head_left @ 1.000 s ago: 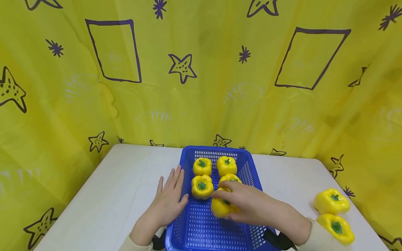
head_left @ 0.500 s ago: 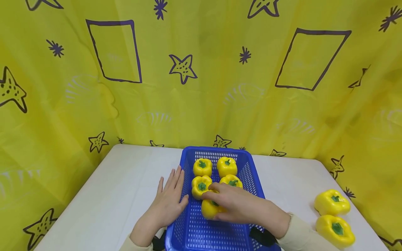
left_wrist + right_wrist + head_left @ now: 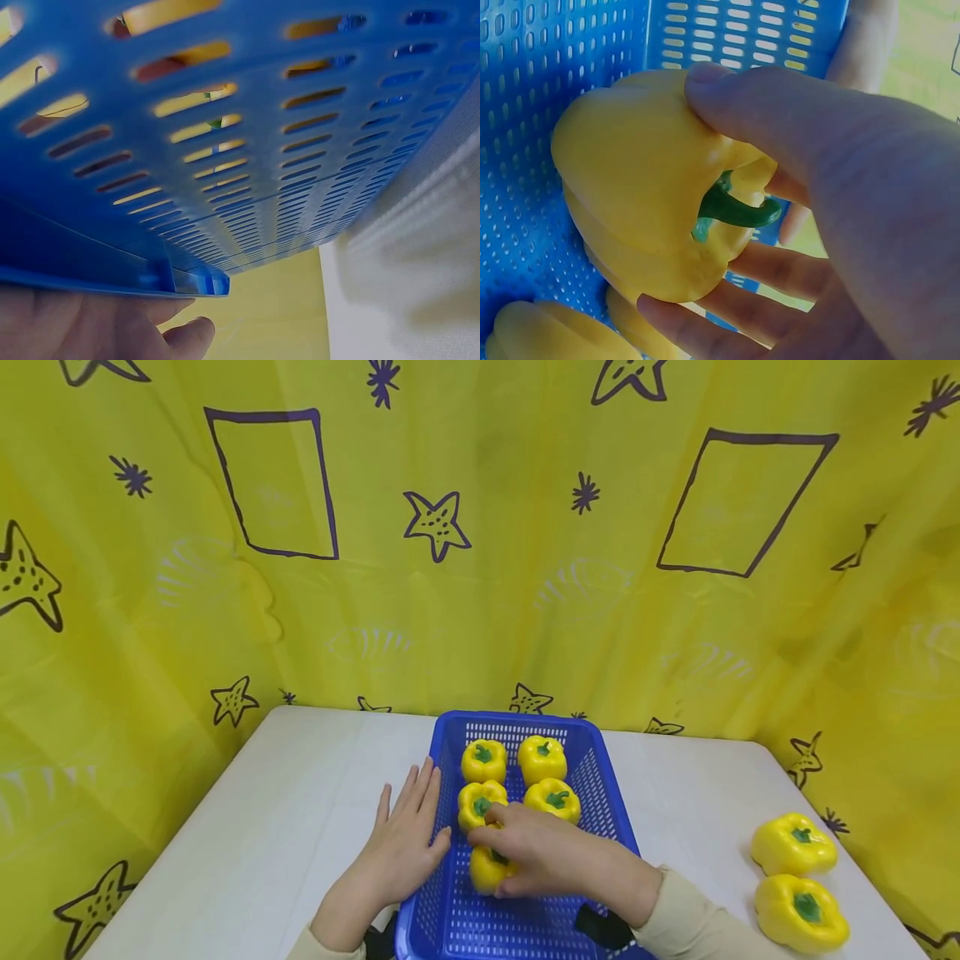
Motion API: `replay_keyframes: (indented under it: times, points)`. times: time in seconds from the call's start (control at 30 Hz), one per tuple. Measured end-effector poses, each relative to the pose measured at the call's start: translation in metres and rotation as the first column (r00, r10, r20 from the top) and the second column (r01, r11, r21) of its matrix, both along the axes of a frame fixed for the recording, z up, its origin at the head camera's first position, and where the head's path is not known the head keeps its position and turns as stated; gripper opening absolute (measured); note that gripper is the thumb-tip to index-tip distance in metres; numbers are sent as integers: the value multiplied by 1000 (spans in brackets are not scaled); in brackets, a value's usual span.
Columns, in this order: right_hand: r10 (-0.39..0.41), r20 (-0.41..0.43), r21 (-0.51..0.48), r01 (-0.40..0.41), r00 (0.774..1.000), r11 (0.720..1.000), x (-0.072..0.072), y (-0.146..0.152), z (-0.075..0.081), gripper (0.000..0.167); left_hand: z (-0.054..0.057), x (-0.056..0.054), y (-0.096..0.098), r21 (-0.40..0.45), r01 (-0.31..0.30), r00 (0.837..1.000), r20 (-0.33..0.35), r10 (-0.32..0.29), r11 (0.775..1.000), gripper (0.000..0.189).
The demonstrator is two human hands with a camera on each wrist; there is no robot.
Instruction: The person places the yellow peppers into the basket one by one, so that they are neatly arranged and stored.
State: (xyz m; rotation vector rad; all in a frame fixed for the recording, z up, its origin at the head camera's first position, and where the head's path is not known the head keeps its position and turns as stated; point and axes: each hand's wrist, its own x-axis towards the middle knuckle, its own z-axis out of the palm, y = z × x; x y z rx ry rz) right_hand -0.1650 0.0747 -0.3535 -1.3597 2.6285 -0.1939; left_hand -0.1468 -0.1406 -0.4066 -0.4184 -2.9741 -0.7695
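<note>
My right hand (image 3: 536,852) grips a yellow bell pepper (image 3: 487,870) inside the blue plastic basket (image 3: 525,935), left of the basket's middle. In the right wrist view the thumb lies on one side of this bell pepper (image 3: 645,180) and the fingertips on the other, with its green stem between them. My left hand (image 3: 401,843) rests with straight fingers along the basket's left rim. From the left wrist view, the slotted basket wall (image 3: 255,165) fills most of the picture and the fingers lie under its rim.
Several more yellow bell peppers (image 3: 542,760) stand in two columns in the far half of the basket. Two others, one (image 3: 793,845) behind the other (image 3: 802,912), lie on the white table (image 3: 247,835) at the right. A yellow patterned curtain (image 3: 480,610) hangs behind the table.
My right hand has carried its bell pepper leftward across the basket, uncovering the pepper behind it on the right. The left hand has stayed at the rim.
</note>
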Motion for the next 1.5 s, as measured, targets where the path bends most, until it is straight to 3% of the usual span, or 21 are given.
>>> replay_keyframes:
  times: [0.53,0.8,1.5]
  points:
    - [7,-28,13,-6,1000,1000,2,-10,-11,53,-2,0,-1,6,-2,1000,-5,2,1000,73]
    - [-41,-16,-8,40,999,999,3,-12,-12,56,0,-1,0,11,0,1000,-4,0,1000,73]
    - [-112,-63,-130,103,992,986,9,24,-3,46,0,1,0,5,-2,1000,-2,2,1000,74]
